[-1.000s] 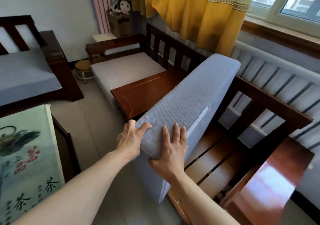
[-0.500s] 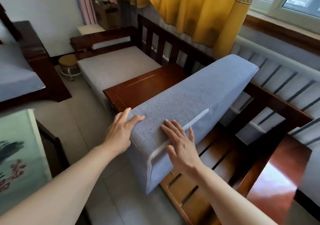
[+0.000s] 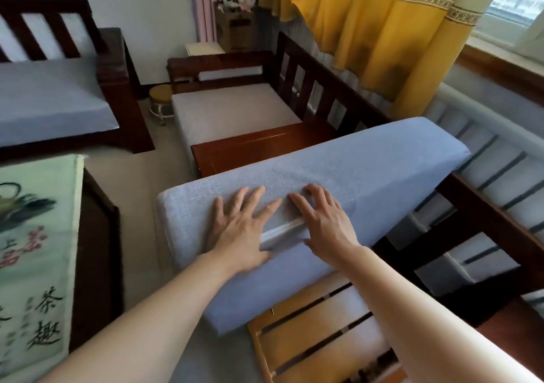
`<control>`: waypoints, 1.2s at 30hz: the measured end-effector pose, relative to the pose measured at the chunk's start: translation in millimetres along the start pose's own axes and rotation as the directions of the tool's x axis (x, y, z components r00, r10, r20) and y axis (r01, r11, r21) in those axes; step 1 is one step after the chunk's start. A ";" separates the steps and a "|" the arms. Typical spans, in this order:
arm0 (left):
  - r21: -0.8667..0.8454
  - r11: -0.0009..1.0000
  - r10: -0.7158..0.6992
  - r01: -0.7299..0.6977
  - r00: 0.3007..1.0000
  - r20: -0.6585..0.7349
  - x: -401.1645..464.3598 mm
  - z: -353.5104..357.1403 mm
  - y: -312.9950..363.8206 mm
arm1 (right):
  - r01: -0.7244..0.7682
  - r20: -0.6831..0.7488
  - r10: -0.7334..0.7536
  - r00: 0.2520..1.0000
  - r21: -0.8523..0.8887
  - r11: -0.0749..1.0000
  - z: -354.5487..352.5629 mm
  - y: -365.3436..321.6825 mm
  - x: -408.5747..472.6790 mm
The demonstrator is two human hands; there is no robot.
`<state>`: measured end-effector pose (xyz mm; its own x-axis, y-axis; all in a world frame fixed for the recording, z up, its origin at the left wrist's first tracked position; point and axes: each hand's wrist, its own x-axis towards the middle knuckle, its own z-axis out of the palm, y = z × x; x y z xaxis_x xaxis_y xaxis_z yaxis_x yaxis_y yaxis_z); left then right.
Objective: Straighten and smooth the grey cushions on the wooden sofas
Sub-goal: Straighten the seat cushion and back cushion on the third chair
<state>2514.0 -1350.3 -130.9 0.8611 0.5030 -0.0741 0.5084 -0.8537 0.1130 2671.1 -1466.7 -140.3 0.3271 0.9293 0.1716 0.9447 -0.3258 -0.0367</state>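
Left hand (image 3: 240, 229): fingers straight and spread apart, palm down, pressing flat on the upper face of the long grey-blue fabric cushion (image 3: 368, 161) near its front end. Nothing gripped. Right hand (image 3: 323, 220): fingers likewise extended and slightly fanned, palm flat on the same face just beside the left hand, lying over the white zip seam (image 3: 282, 231) that runs between the two hands.

Both forearms reach forward from the lower edge of view, wrists roughly level, hands side by side and nearly touching at the thumbs.

Cushion position: tilted, far end propped against the back rail of the dark wooden sofa frame (image 3: 485, 214), near end overhanging the front edge of the light slatted seat base (image 3: 318, 323). It is not seated flat on the slats.

Change from the frame a second ago: the left hand then curled round the cushion's near edge, thumb on top; it now lies flat on the face. The right hand has moved from the end of the cushion up onto the zip seam. The cushion has dropped from steeply upright to a lower angle.
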 end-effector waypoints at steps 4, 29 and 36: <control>0.028 0.998 -0.049 0.050 0.999 -0.019 -6.7 7.1 4.5 | 0.032 -0.040 -0.031 0.999 0.016 0.999 0.2 11.0 15.8; -0.046 0.997 0.037 -0.062 0.903 -0.429 -113.6 50.1 96.6 | 0.106 -0.252 -0.109 0.962 -0.028 0.994 5.1 16.8 -127.5; -0.053 0.998 0.001 -0.031 0.872 -0.490 -146.8 67.3 152.2 | 0.304 -0.280 -0.285 0.917 0.025 0.952 5.9 42.7 -175.6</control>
<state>2464.6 -1563.2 -169.5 0.7541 0.5039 0.4213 0.4811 -0.8604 0.1681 2654.1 -1642.8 -177.8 0.0242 0.8962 0.4430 0.9997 -0.0234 -0.0073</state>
